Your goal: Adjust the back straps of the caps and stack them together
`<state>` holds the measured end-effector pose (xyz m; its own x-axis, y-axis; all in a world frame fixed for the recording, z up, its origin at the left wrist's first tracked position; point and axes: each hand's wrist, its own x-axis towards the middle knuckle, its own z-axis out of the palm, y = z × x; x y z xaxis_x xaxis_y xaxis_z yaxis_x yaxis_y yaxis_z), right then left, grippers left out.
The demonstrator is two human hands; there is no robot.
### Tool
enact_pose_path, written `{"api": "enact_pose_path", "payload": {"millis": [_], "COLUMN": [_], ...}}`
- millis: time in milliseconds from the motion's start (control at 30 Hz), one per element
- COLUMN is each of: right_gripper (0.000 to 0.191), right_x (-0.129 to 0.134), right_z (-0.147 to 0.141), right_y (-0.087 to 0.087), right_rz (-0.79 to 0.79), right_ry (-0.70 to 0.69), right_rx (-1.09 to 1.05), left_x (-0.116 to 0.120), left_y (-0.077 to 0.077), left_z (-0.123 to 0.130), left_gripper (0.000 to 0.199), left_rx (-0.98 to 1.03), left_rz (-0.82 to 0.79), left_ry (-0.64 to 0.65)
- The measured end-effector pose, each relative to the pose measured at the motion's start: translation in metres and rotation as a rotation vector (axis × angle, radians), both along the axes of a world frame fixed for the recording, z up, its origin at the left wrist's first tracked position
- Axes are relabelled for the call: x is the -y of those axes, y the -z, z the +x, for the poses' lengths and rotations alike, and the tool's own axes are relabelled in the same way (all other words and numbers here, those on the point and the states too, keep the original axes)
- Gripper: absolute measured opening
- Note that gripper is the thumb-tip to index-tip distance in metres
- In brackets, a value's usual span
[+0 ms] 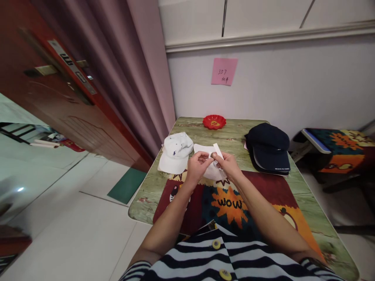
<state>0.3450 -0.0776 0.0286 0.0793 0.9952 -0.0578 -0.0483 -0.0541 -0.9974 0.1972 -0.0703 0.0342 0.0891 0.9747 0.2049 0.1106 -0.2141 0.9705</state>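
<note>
In front of me, above the table, my left hand (199, 166) and my right hand (227, 164) meet with fingers pinched together. Between the fingertips is a small dark metallic piece (211, 155), too small to make out. A white strap (217, 150) sticks up from the right fingers. A white cloth piece (213, 173), seemingly part of a cap, spreads behind and below the hands, partly hidden by them. Left of my hands lies a white cap (175, 152) with a small dark emblem, its brim towards me.
Dark navy caps (268, 146) are stacked at the table's right. A red scalloped dish (214, 122) stands at the back by the wall. A colourful mat (211, 199) covers the near part of the green wood-patterned table (140, 205). A brown door (96, 117) and a curtain are left.
</note>
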Motion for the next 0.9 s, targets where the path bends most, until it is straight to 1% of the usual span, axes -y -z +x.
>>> {"api": "enact_pose_path", "payload": {"millis": [100,167,233,300,400,467,567,667,767,900], "right_gripper": [0.043,0.042,0.042,0.043,0.043,0.04,0.031,0.029,0.03,0.033], "right_x": [-0.005,-0.006,-0.005,-0.003,0.0,0.002,0.005,0.009,0.011,0.009], "right_z": [-0.003,-0.006,-0.009,-0.011,-0.009,-0.005,0.001,0.0,-0.005,-0.009], "right_y": [-0.003,-0.001,0.002,0.002,-0.002,-0.007,-0.011,-0.009,-0.003,0.002], "right_rz": [0.104,0.108,0.069,0.046,0.096,0.17,0.276,0.291,0.271,0.274], "right_ry": [0.061,0.073,0.065,0.04,0.053,0.097,0.098,0.07,0.092,0.078], "right_rx": [0.058,0.08,0.058,0.013,-0.004,0.098,0.365,0.549,0.62,0.609], "left_x": [-0.004,-0.004,-0.002,0.0,0.001,-0.001,-0.005,-0.007,-0.007,-0.004], "left_y": [-0.004,-0.002,0.002,0.004,0.003,0.003,0.004,0.008,0.011,0.011], "left_z": [0.005,0.005,0.003,0.001,-0.005,-0.009,-0.013,-0.013,-0.011,-0.01], "left_gripper": [0.024,0.023,0.023,0.023,0.024,0.027,0.03,0.03,0.031,0.034], "left_rx": [0.097,0.118,0.146,0.235,0.421,0.522,0.623,0.66,0.652,0.616], "left_rz": [0.009,-0.009,-0.068,-0.151,-0.271,-0.348,-0.441,-0.484,-0.49,-0.433], "left_ry": [-0.04,-0.069,-0.072,-0.049,-0.033,-0.034,-0.043,-0.053,-0.04,-0.051]}}
